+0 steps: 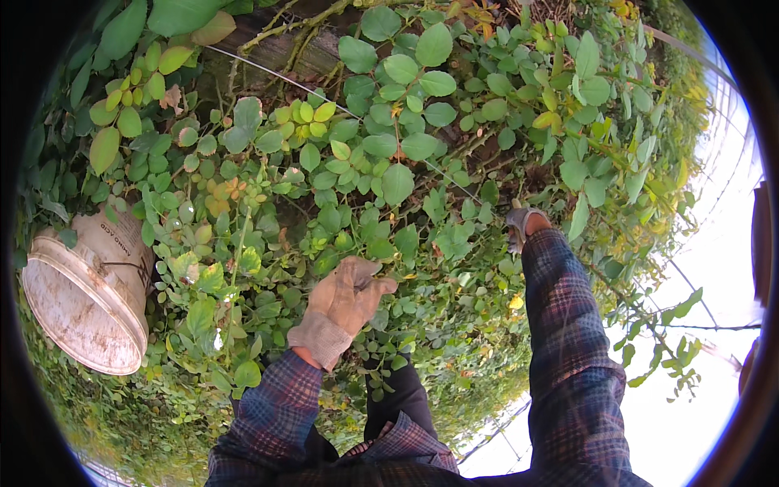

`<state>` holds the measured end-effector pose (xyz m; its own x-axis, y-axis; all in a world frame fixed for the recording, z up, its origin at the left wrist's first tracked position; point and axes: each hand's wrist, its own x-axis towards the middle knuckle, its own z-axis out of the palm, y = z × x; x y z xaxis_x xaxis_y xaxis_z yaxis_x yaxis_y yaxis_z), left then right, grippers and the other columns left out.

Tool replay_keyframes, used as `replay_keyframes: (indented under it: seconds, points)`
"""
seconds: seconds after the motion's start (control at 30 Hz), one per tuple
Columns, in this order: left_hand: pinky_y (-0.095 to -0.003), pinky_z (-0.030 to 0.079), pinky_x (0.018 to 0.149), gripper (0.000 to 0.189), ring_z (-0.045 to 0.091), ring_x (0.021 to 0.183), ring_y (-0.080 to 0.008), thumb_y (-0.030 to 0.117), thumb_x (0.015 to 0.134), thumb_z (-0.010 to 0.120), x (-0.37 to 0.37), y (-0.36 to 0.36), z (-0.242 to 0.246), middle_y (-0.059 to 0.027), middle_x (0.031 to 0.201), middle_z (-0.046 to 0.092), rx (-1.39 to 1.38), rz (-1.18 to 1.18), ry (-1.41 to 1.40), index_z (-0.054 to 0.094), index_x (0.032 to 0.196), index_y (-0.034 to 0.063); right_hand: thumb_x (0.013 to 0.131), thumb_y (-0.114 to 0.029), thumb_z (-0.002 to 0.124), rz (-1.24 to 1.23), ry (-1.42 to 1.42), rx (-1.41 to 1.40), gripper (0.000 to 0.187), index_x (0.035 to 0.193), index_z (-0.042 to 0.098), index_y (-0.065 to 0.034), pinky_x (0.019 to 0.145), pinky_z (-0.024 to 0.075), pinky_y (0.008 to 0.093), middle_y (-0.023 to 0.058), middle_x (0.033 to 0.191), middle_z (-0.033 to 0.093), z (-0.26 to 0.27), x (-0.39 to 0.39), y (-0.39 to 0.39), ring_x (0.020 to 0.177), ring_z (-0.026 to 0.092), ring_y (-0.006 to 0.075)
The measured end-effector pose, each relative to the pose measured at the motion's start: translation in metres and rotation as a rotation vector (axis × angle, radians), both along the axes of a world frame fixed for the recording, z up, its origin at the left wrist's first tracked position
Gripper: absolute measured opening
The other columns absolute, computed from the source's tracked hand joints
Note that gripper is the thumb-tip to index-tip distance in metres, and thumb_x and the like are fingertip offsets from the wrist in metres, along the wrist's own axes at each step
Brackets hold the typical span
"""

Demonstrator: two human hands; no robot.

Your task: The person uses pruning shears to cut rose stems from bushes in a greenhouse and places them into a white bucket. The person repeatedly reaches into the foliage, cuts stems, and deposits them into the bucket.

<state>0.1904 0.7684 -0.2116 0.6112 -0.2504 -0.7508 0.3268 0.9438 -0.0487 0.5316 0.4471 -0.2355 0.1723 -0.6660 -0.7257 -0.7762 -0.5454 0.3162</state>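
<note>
My left hand (344, 301), in a tan work glove with a knitted cuff, is among the leaves of a rose bush (398, 182) in the middle of the view. Its fingers curl, with thumb and forefinger close together near thin stems; whether a stem lies between them is unclear. Farther to the right, my right hand (522, 226) wears a greyish glove and reaches into the foliage at full arm's length. Leaves and the wrist hide most of its fingers, so what it touches cannot be made out.
A dirty white plastic bucket (131, 255) bearing writing lies tipped in the foliage at left. A thin taut wire (274, 74) runs diagonally through the bush. Thick woody canes (298, 27) show at the top. One leafy branch (657, 335) juts out at right.
</note>
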Motion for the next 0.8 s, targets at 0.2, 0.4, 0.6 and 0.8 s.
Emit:
replay_keyframes:
  seconds: [0.2,0.4,0.6,0.8]
  points:
    - [-0.0243,0.049,0.077,0.051,0.061,0.085,-0.0145,0.046,0.101,0.050,-0.007,-0.021,-0.015,-0.0153,0.102,0.068,0.094,0.046,-0.112,0.055,0.117,-0.0022,0.088,-0.018,0.062,0.205,-0.309,0.315,0.023,0.072,0.047,-0.0099,0.038,0.0296,0.0364,0.0023,0.053,0.042,0.010,-0.028,-0.026,0.039,0.040,0.0193]
    - [-0.0283,0.050,0.068,0.029,0.061,0.077,-0.0130,0.025,0.093,0.069,0.011,-0.002,0.006,-0.0082,0.091,0.068,0.285,-0.232,-0.087,0.062,0.103,-0.0017,0.089,-0.033,0.068,-0.190,-0.370,0.422,0.032,0.111,0.053,-0.0166,0.042,0.0452,0.0364,0.0017,0.072,0.056,0.076,-0.089,0.038,0.052,0.052,0.0171]
    - [-0.0282,0.052,0.063,0.029,0.062,0.071,-0.0131,0.027,0.093,0.069,0.009,-0.008,0.011,-0.0082,0.093,0.069,0.264,-0.446,-0.112,0.061,0.104,0.0011,0.084,-0.041,0.074,-0.346,-0.229,0.368,0.071,0.139,0.044,-0.0068,0.087,0.0544,0.0538,0.0157,0.115,0.053,0.075,-0.072,0.039,0.106,0.056,0.0367]
    - [-0.0279,0.052,0.061,0.025,0.062,0.071,-0.0112,0.020,0.087,0.074,-0.007,-0.005,0.050,-0.0068,0.086,0.068,0.188,-0.579,-0.119,0.070,0.100,-0.0009,0.085,-0.036,0.074,-0.381,-0.228,0.219,0.069,0.139,0.042,-0.0086,0.087,0.0560,0.0517,0.0149,0.122,0.050,0.043,-0.059,0.064,0.107,0.056,0.0333]
